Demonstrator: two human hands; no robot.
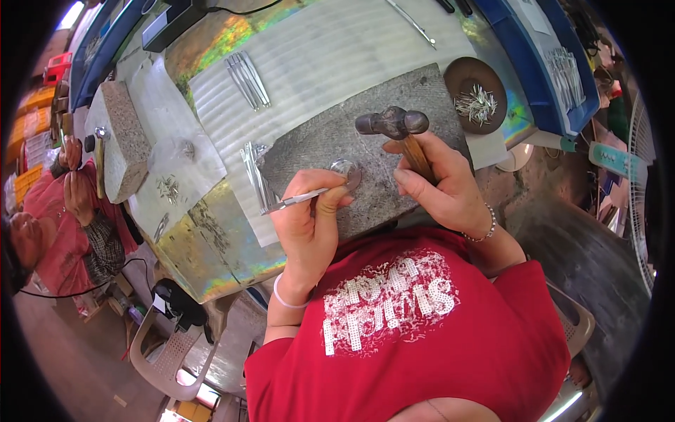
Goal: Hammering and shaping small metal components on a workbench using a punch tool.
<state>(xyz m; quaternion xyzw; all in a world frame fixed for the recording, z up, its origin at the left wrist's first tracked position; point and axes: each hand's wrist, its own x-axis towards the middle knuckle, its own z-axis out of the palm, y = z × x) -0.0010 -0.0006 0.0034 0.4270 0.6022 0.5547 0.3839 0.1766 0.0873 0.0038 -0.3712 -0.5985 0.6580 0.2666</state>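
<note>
Where the right grip (448,184) curls, a hammer handle (418,160) lies inside.

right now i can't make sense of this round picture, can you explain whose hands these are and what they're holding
There is no machine here: these are a person's own bare hands. A wide camera on their head looks down, so straight edges bend near the rim.

The left hand pinches a slim metal piece, close to a round metal disc on the stone slab. The right hand holds a hammer by its wooden handle.

Around them are metal strips on a white sheet and a brown bowl of small metal pins. Another person sits at the left.
</note>
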